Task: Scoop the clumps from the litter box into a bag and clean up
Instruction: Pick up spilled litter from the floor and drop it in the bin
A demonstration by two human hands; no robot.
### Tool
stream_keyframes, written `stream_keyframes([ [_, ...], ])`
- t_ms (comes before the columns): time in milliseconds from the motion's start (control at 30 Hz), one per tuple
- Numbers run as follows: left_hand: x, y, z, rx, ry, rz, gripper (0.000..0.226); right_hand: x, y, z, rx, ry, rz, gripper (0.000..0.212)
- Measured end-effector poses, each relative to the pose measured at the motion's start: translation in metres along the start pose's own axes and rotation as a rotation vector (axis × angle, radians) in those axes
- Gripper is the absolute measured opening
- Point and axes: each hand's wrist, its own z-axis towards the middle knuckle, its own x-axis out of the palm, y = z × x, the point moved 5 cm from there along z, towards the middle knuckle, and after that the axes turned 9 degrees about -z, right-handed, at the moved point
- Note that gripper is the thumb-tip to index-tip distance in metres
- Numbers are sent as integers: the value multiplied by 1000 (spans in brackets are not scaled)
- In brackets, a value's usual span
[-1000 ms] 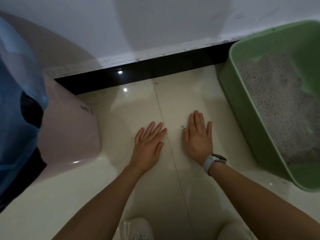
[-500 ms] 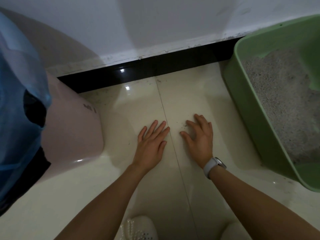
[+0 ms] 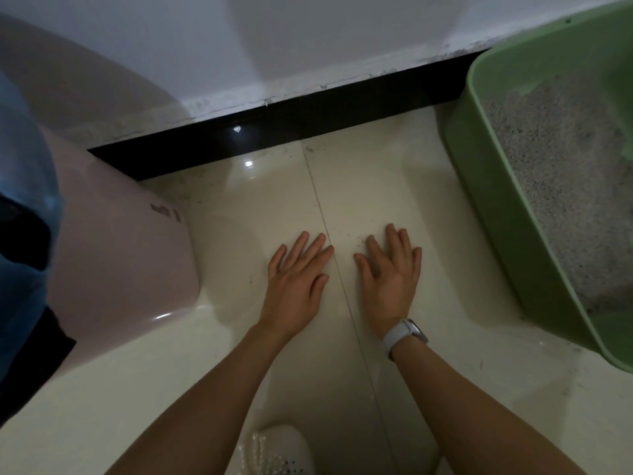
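From the head view, both hands lie flat on the pale tiled floor (image 3: 239,234), one each side of a grout line. The left hand (image 3: 294,279) has its fingers straight and slightly spread, holding nothing; the right hand (image 3: 390,279), with a white watch (image 3: 406,337) at the wrist, is likewise flat and empty, a few loose litter grains (image 3: 359,240) just beside its forefinger. The green litter box (image 3: 493,214) stands at the right against the dark skirting, grey litter (image 3: 561,173) filling it. It looks like stiff plastic, heavy with granules, so it is best gripped by the rolled rim with two hands (the glossy tile may let it slide). The grains are light and gritty, easier swept with a palm than pinched. At the left stands a pink bin (image 3: 130,248) lined with a thin blue bag (image 3: 24,186), which looks soft and easily torn.
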Motion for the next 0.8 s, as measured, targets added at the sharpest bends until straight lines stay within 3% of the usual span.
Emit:
stream_keyframes([
  [200,-1,-1,0,3,-7,-11,44,2,1,2,15,-25,-20,33],
  [467,0,-1,-1,-15,-19,-37,43,2,5,10,168,-114,59,21],
  [800,-4,-3,2,-9,-106,-69,38,4,8,12,175,-99,27,18],
])
